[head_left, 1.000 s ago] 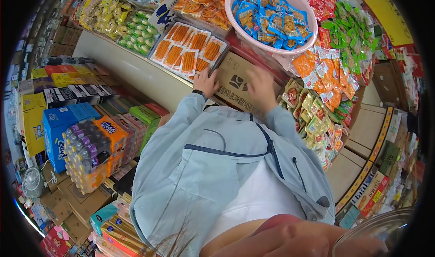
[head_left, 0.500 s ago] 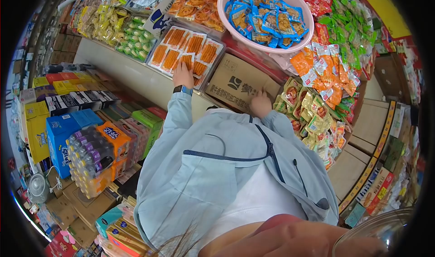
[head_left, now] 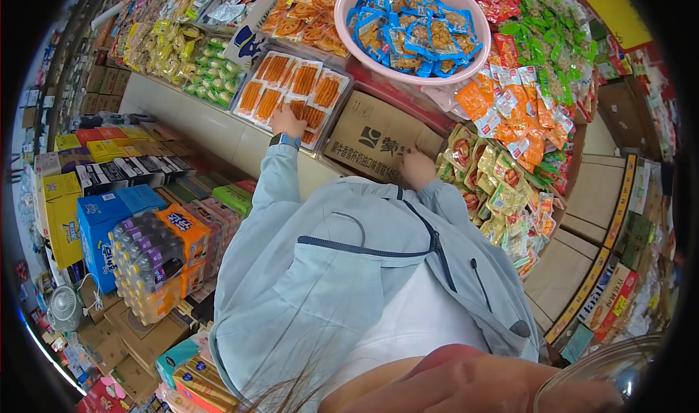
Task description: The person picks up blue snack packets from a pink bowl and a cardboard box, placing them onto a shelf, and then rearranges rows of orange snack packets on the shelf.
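My left hand [head_left: 288,124], with a dark watch at the wrist, reaches to the lower edge of a clear tray [head_left: 342,101] of flat packets. Orange-brown snack sticks show through these white-edged packets [head_left: 306,78]. The fingers are apart and touch the packets in the lower part of the tray; none is lifted. Just to the right is a brown cardboard box [head_left: 364,133] with dark printed characters. My right hand [head_left: 417,168] rests on the box's lower right part, fingers partly stretched over the cardboard and holding nothing visible.
A pink basin [head_left: 342,31] of blue snack packets stands beyond the box. Gold packets [head_left: 484,169] and orange packets [head_left: 510,100] lie to the right. On the left are green-and-white wrapped pieces [head_left: 215,71], a shrink-wrapped bottle pack [head_left: 153,260] and stacked cartons.
My left hand has drawn back slightly toward me and left from the middle packet, its fingers now lower in the tray. My right hand stays on the box.
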A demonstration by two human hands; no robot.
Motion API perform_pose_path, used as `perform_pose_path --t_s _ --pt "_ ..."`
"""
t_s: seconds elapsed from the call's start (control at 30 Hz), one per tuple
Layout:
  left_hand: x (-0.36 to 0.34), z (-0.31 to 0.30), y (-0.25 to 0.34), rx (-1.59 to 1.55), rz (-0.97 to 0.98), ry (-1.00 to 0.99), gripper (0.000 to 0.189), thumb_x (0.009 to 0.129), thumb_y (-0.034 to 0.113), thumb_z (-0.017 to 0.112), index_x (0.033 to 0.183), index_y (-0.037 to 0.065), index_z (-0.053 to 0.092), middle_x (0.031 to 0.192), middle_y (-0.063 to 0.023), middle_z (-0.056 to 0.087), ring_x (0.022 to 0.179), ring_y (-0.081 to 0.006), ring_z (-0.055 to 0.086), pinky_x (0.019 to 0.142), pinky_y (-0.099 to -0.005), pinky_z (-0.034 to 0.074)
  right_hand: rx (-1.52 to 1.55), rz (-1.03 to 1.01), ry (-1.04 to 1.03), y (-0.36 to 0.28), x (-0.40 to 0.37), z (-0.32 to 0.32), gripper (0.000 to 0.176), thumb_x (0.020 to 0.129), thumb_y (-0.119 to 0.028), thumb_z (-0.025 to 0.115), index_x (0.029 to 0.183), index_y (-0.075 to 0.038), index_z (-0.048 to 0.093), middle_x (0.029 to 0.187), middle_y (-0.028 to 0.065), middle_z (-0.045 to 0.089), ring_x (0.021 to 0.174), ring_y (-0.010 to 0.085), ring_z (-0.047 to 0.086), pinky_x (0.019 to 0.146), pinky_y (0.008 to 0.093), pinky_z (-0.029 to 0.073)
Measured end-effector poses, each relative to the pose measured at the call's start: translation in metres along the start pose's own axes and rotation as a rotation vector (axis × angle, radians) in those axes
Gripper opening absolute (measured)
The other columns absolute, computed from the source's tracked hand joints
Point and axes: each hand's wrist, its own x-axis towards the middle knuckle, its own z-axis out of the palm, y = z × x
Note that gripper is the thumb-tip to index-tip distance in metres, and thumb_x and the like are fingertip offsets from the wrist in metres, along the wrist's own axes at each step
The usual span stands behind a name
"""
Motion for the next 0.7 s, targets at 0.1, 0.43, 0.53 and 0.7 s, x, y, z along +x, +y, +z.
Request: perform_pose_path --t_s 0.1,0.43,0.53,0.7 --pt "-0.020 0.007 0.003 -0.001 -0.010 0.022 0.070 0.069 0.029 0.076 0.127 -0.001 0.052 0.116 -0.0293 0.056 0.106 -0.0433 0.058 0.093 -0.0467 0.049 0.000 0.019 -0.029 0.002 0.001 0.005 0.034 0.087 -0.018 0.050 0.106 0.002 0.069 0.140 0.0274 0.047 0.101 0.0373 0.066 0.082 0.0456 0.056" --pt "-0.032 0.014 -0.013 -0.126 0.156 0.073 0.049 0.082 0.029 0.072 0.120 0.002 0.057 0.116 -0.0244 0.056 0.105 -0.0428 0.058 0.090 -0.0481 0.048 -0.009 0.071 -0.122 -0.007 0.002 -0.005 0.036 0.087 -0.018 0.049 0.109 0.003 0.068 0.142 0.0300 0.044 0.110 0.0380 0.063 0.088 0.0429 0.054" --pt "-0.034 0.002 0.005 -0.046 0.044 0.008 0.049 0.082 0.030 0.072 0.120 0.003 0.056 0.116 -0.0251 0.056 0.104 -0.0423 0.058 0.089 -0.0482 0.049 -0.005 0.041 -0.112 -0.006 0.000 -0.011 0.038 0.087 -0.018 0.049 0.115 0.003 0.065 0.139 0.0313 0.046 0.109 0.0375 0.064 0.089 0.0410 0.054" --pt "-0.037 0.002 -0.001 -0.124 0.046 0.021 0.049 0.082 0.033 0.072 0.120 0.006 0.055 0.109 -0.0252 0.058 0.101 -0.0415 0.060 0.085 -0.0487 0.050 0.015 0.018 -0.131 0.001 0.002 -0.003 0.041 0.087 -0.018 0.050 0.119 0.003 0.062 0.140 0.0317 0.045 0.114 0.0368 0.061 0.090 0.0399 0.054"
